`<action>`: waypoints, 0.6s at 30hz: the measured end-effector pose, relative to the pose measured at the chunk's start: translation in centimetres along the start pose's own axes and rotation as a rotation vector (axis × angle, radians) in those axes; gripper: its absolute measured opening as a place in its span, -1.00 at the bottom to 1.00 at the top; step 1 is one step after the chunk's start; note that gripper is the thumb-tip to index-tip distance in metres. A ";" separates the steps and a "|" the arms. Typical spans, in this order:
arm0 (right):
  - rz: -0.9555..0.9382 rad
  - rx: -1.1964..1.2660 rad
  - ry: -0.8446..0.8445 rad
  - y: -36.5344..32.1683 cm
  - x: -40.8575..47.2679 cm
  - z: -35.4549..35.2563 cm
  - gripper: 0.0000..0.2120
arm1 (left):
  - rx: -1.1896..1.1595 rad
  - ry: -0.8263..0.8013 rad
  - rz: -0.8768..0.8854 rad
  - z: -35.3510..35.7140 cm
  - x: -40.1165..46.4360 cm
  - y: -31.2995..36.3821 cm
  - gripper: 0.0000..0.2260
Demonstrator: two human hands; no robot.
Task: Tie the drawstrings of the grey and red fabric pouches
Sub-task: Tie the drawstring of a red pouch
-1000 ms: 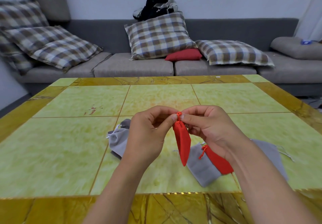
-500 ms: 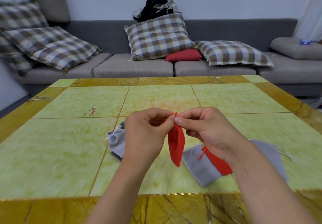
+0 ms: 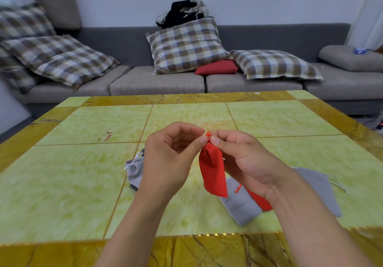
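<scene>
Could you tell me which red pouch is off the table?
The red pouch hanging from both hands' fingers; the other red pouch lies on the table.

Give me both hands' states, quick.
Left hand: pinching the orange drawstring atop the hanging red fabric pouch.
Right hand: pinching the same drawstring.

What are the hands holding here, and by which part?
Both the left hand and right hand pinch the red pouch at its gathered drawstring top; its body hangs free above the table.
</scene>
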State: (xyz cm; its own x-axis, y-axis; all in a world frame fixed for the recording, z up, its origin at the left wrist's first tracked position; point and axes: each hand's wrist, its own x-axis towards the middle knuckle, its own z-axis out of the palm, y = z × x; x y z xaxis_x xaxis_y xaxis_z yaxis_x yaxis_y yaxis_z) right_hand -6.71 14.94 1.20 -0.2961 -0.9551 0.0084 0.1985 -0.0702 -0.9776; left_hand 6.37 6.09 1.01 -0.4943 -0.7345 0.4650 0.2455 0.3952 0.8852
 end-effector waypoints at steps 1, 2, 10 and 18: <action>0.004 0.006 -0.006 -0.1 0.0 0.1 -0.81 | 0.039 0.002 0.031 0.0 -0.1 0.0 -0.89; 0.009 0.013 -0.010 -0.2 0.0 0.2 -0.81 | 0.083 0.004 0.062 0.0 -0.1 0.0 -0.89; -0.021 -0.181 0.140 -0.6 0.1 1.5 -0.45 | 0.315 0.008 0.196 0.1 -0.5 0.3 -0.88; 0.071 -0.074 0.180 -1.0 0.1 1.3 -0.71 | 0.302 -0.033 0.206 0.2 -0.4 0.1 -0.88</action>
State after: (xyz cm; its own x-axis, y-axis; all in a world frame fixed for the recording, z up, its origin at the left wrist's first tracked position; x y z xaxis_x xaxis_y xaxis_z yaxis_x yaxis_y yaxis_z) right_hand -5.74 14.50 2.45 -0.4470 -0.8898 -0.0924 0.1574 0.0234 -0.9873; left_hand 6.43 6.52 0.89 -0.4882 -0.6063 0.6278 0.0881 0.6814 0.7266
